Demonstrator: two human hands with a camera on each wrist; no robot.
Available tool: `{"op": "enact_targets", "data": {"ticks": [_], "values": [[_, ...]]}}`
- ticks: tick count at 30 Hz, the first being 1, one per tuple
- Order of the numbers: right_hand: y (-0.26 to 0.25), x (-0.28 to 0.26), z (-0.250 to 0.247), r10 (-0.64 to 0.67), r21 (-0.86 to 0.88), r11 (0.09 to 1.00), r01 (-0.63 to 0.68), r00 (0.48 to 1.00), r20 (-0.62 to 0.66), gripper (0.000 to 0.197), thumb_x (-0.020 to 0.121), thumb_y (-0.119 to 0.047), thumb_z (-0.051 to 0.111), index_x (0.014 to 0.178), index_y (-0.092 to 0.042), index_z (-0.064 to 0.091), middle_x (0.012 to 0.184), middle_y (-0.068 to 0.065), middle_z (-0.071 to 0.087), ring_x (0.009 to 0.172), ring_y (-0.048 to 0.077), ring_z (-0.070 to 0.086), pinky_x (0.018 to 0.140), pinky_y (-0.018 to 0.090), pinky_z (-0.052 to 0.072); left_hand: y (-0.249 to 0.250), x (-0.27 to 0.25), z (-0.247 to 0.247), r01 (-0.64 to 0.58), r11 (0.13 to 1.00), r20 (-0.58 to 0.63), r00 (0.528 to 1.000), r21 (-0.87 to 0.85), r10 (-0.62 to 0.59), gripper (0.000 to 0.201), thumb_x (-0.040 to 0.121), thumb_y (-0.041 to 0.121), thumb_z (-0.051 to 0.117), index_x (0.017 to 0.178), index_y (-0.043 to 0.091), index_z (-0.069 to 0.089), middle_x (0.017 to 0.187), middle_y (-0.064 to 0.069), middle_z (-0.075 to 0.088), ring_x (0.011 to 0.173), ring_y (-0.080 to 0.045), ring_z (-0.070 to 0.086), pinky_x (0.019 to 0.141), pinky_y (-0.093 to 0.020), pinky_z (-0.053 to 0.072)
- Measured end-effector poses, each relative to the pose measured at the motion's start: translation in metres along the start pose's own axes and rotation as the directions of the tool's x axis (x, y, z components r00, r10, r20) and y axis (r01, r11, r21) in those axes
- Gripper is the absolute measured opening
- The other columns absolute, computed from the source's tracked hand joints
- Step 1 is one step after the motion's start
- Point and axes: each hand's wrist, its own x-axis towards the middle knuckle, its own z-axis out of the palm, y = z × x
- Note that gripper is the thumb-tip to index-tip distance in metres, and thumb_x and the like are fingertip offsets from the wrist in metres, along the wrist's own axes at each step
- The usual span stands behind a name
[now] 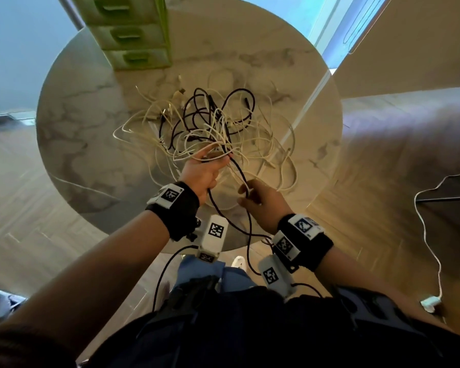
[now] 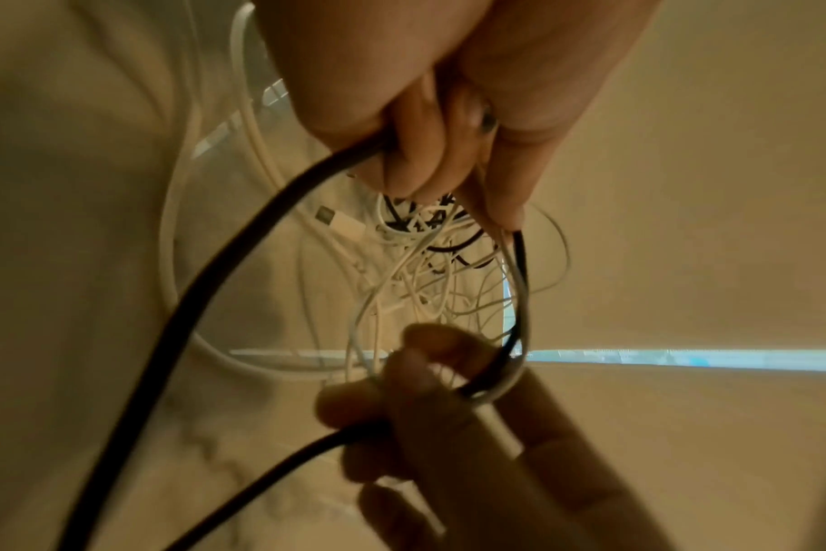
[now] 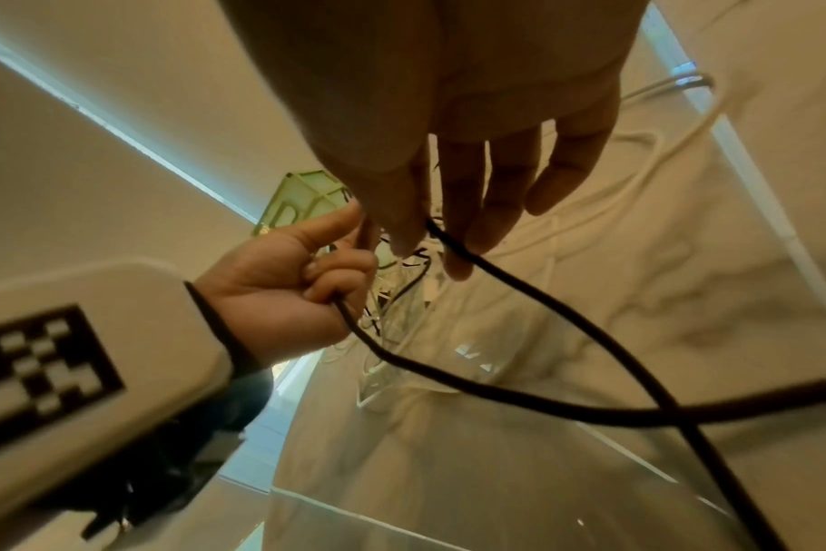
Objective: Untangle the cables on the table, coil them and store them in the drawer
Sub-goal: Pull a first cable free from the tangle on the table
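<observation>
I am standing at the near edge of a round marble table point(image 1: 72, 123), with both hands raised just above it. My left hand point(image 1: 201, 171) is curling its lower fingers tightly around a black cable point(image 1: 239, 171), while the forefinger and thumb are reaching forward into the tangle, touching a bunch of white strands. My right hand point(image 1: 263, 201) is sitting just beside it, nearer the table's edge, with fingers loosely bent; the black cable is passing between its fingers together with a thin white cable point(image 2: 505, 387), pinched lightly there. From the two hands the black cable is sagging in a loop over the near edge of the table towards my body.

The tangle of cables point(image 1: 213, 128), white ones and black ones knotted together, is lying across the middle of the table, with its near side lifted by my left hand.

A green set of drawers point(image 1: 133, 35) is standing at the far edge of the table. All the drawers I can see are closed, so I cannot tell what is in them.
</observation>
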Motion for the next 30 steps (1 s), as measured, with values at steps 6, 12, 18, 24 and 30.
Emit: {"op": "enact_targets", "data": {"ticks": [6,12,18,24,30], "values": [[-0.008,0.005,-0.002,0.025,0.301,0.953,0.026,0.986,-0.163,0.027,0.088,-0.016,0.058,0.104,-0.022,0.037,0.083,0.012,0.070,0.071,0.023,0.065,0.068,0.034,0.051,-0.004,-0.009,-0.010,-0.073,0.956,-0.046,0.995,0.284,0.089,0.022,0.088,0.018,0.065,0.109,0.016,0.059,0.066,0.006,0.056,0.041,-0.002,0.037,0.039,-0.013,0.031],[-0.001,0.010,-0.006,-0.032,0.416,0.899,0.138,0.967,-0.252,0.021,0.087,-0.015,0.062,0.088,-0.025,0.043,0.079,0.011,0.069,0.061,0.002,0.064,0.065,0.016,0.052,-0.024,-0.032,-0.018,-0.114,0.964,-0.076,0.988,0.239,0.136,0.027,0.100,0.007,0.040,0.125,0.006,0.048,0.079,0.000,0.061,0.055,-0.003,0.043,0.052,-0.015,0.037],[0.004,0.013,0.001,-0.113,0.293,0.938,0.185,0.963,-0.246,0.014,0.090,-0.019,0.058,0.099,-0.025,0.066,0.065,-0.005,0.061,0.058,0.000,0.052,0.066,0.018,0.045,-0.017,-0.044,-0.015,-0.295,0.891,0.124,0.955,0.345,0.269,0.029,0.101,0.018,0.037,0.125,0.028,0.051,0.061,-0.005,0.052,0.049,-0.005,0.043,0.052,-0.019,0.044],[-0.004,0.004,0.001,-0.234,0.105,0.962,0.251,0.960,-0.154,0.052,0.095,-0.013,0.045,0.143,-0.023,0.027,0.065,-0.010,0.057,0.052,0.000,0.050,0.054,0.006,0.038,-0.011,-0.033,0.001,0.002,0.924,0.072,0.997,0.382,-0.032,0.028,0.084,0.040,0.066,0.078,0.013,0.058,0.050,0.005,0.040,0.042,-0.008,0.030,0.037,-0.019,0.023],[-0.003,-0.006,0.003,-0.253,0.125,0.956,0.264,0.962,-0.100,0.062,0.093,-0.012,0.050,0.143,-0.018,0.013,0.065,-0.009,0.060,0.062,0.012,0.058,0.059,0.008,0.041,-0.010,-0.025,0.019,0.073,0.891,-0.015,0.997,0.449,-0.074,0.021,0.091,0.035,0.058,0.083,0.017,0.065,0.068,0.003,0.061,0.040,-0.007,0.030,0.039,-0.019,0.024]]}}
